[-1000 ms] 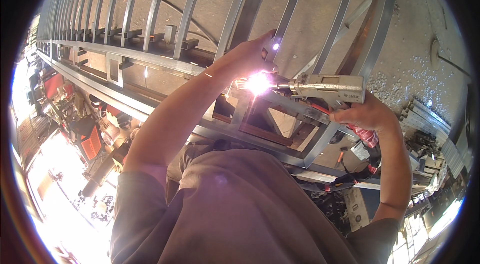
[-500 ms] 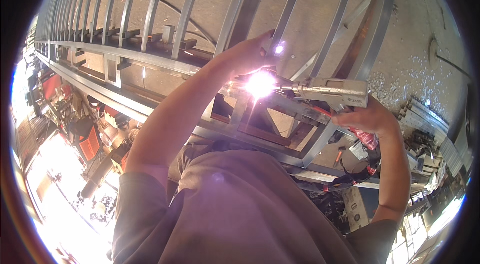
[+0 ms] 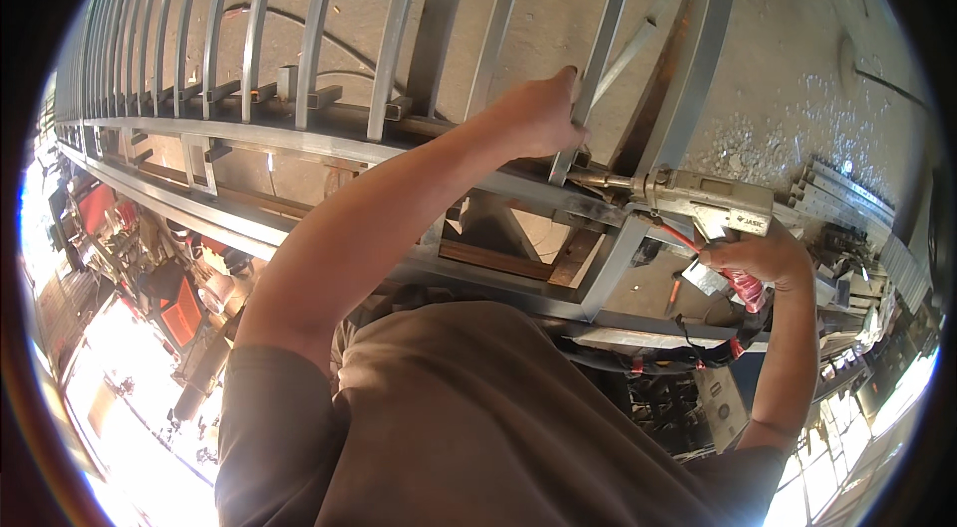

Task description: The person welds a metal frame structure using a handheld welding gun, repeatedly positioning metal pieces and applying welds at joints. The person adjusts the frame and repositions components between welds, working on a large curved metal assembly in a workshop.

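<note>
My left hand reaches across the metal frame with its fingers closed on a narrow upright bar near its lower end. My right hand grips a pale welding gun by its handle, which has red wrapping. The gun lies level, its nozzle pointing left at the foot of that bar, where it meets the frame's long rail. No arc is lit. Whether the nozzle touches the metal, I cannot tell.
More bars stand in a row to the left. A dark cable lies on the floor behind them. Stacked metal lengths are at the right. A dark hose bundle runs below the frame, near a box-shaped machine.
The bright arc has gone out. Both hands have moved rightward along the frame, the left from one bar to the neighbouring one, the welding gun following. The view has shifted too.
</note>
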`<state>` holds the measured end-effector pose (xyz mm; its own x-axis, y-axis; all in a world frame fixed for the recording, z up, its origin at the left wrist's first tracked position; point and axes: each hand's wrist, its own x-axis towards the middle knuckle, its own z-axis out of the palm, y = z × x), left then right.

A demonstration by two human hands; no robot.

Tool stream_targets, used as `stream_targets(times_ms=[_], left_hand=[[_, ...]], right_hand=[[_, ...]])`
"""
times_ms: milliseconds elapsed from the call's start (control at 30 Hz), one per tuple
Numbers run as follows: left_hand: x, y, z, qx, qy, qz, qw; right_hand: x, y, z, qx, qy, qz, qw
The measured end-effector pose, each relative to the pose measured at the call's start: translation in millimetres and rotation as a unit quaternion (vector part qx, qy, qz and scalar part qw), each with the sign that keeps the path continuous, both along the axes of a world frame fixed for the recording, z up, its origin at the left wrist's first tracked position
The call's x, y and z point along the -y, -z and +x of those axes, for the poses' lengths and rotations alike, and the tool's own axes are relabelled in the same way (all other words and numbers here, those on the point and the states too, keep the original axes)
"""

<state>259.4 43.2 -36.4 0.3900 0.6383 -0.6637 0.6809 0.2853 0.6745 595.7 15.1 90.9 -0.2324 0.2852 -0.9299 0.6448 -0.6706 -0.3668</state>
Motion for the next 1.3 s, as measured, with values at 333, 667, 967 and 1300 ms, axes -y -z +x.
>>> stream_targets(times_ms=[333, 667, 967, 1300], left_hand=[[6.5, 3.4, 3.6, 0.029, -0.011, -0.07, 0.997], [4.1, 2.5, 3.3, 0.006, 0.003, -0.089, 0.996], [5.1, 4.1, 2.4, 0.02, 0.0, -0.085, 0.996], [1.4, -11.3, 5.1, 0.009, -0.025, -0.105, 0.994]], right_hand=[[-7.6, 24.1, 7.8, -0.01, -0.077, -0.005, 0.997], [-15.0, 35.7, 3.0, -0.015, -0.095, -0.035, 0.995], [-16.9, 35.4, 4.4, 0.038, -0.165, -0.028, 0.985], [-17.2, 36.6, 4.9, -0.006, -0.149, -0.015, 0.989]])
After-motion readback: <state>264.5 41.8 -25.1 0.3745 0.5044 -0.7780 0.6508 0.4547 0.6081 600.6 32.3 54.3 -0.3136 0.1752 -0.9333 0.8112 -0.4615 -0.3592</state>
